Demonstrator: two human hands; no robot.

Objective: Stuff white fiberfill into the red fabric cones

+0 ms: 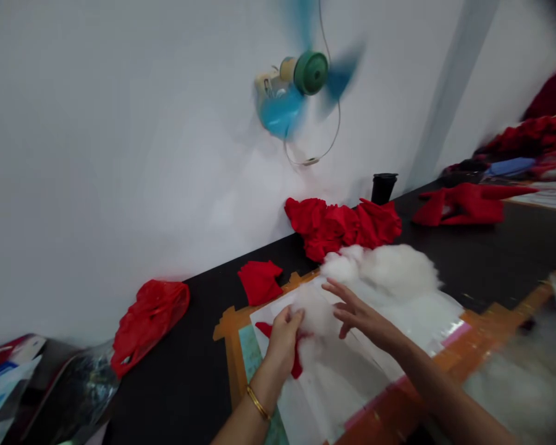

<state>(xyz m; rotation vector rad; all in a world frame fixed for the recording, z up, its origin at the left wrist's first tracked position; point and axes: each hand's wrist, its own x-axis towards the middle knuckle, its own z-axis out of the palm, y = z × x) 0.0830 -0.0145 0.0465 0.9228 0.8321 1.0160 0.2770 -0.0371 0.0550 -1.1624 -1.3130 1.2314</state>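
My left hand (283, 339), with a gold bangle on the wrist, is closed on a small red fabric piece (297, 366) and a tuft of white stuffing (315, 310). My right hand (359, 314) has its fingers spread and touches the same white tuft from the right. Both hands are over a white sheet (333, 377) taped with orange tape to a dark table (185, 383). A larger heap of white stuffing (389, 269) lies just beyond the hands.
A pile of red fabric pieces (343, 225) sits against the white wall, with one red piece (259, 281) nearer and a red plastic bag (151, 321) at left. A black cup (383, 187) stands by the wall. A blue fan (301, 80) spins above. More red fabric (463, 204) lies at right.
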